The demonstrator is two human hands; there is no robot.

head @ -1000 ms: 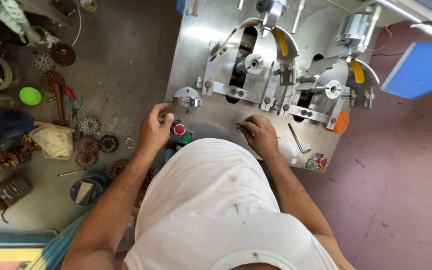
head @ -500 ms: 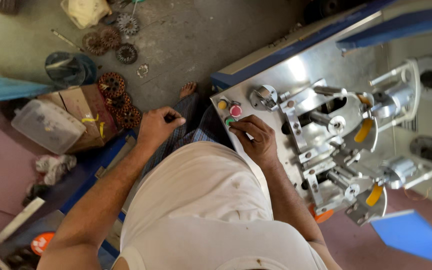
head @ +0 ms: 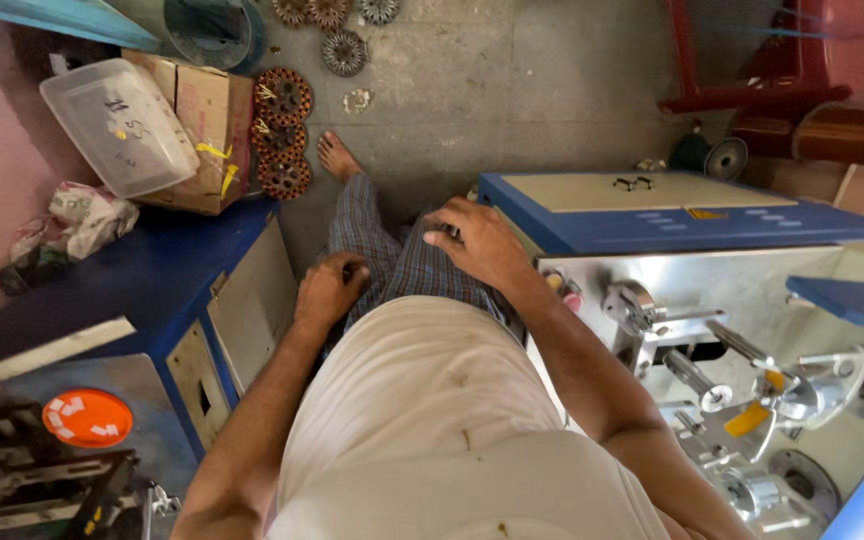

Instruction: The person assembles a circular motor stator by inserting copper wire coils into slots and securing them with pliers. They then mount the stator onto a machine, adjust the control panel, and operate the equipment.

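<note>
The person stands between two blue cabinets, looking straight down. The left hand rests curled, fingers bent inward, against the checked cloth worn over the legs; it grips nothing I can make out. The right hand lies palm down with fingers loosely spread, at the near corner of the blue machine housing, touching its edge where it meets the cloth. Just beside that hand's wrist, on the steel panel, sit the round push buttons, partly hidden by the forearm, so their colours are hard to tell. Farther right of the right hand stand the winding spindles with yellow tabs, cut off at the frame's edge. Beyond the left hand, a bare foot shows on the concrete floor, near a stack of copper-wound stators leaning against a cardboard box that bears a clear plastic tub. The white shirt hides everything directly below.
</note>
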